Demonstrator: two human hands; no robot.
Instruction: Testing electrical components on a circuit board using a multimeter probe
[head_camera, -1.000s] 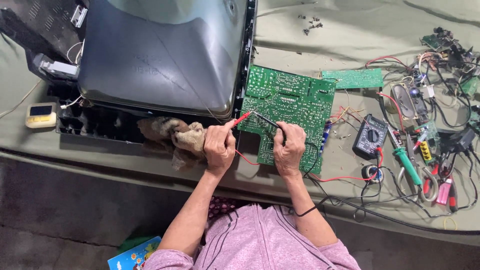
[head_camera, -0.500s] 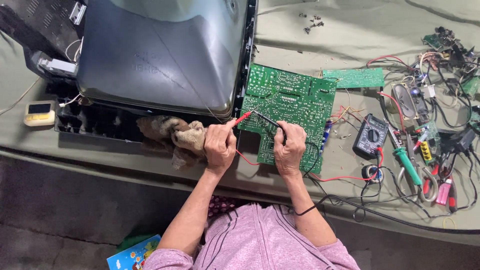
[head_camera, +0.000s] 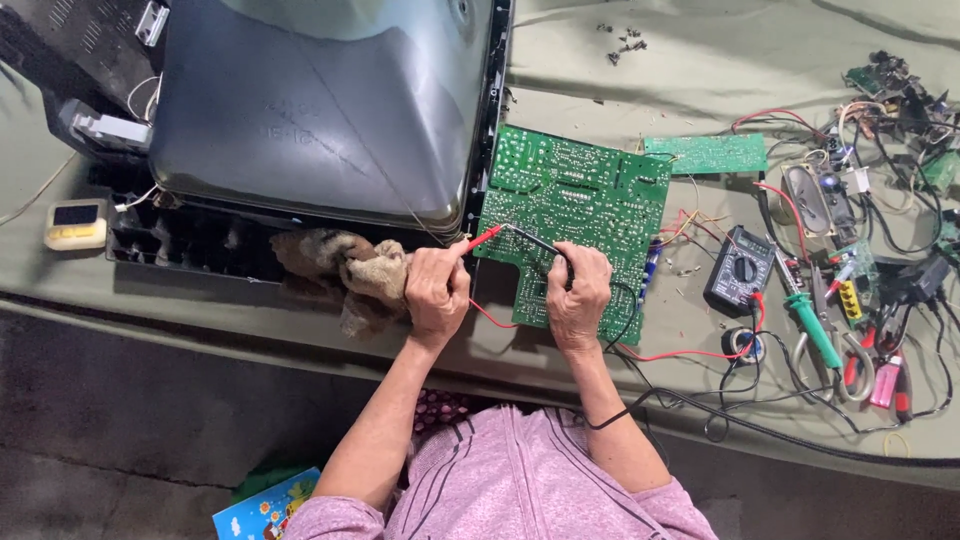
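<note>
A red probe (head_camera: 482, 239) is pinched in the left hand (head_camera: 436, 290), a black probe (head_camera: 540, 246) in the right hand (head_camera: 580, 295) — both tips are set on the green circuit board (head_camera: 575, 205) just beyond the knuckles — a multimeter (head_camera: 738, 272) is seen further right.

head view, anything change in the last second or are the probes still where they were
Nothing visibly changed. The left hand still holds the red probe and the right hand the black probe, tips meeting on the green circuit board. The multimeter has not moved.
</note>
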